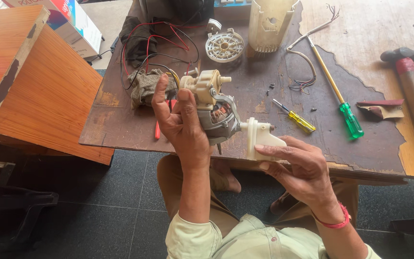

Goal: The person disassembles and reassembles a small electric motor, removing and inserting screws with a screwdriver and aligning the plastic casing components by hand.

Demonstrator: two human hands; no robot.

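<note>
Left hand is wrapped around a small fan motor, held up mid-frame. Right hand is closed on a cream plastic piece just beside it, over the worn table.

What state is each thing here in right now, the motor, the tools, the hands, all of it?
Left hand: gripping the fan motor.
Fan motor: bare, held up off the table, windings exposed.
Right hand: fingers closed on the cream plastic part.
Cream plastic part: held at the motor's end.
Yellow screwdriver: lying flat, untouched.
Green screwdriver: lying flat, untouched.
Hammer: lying flat.
Round vented cover: detached, lying on the table.
</note>
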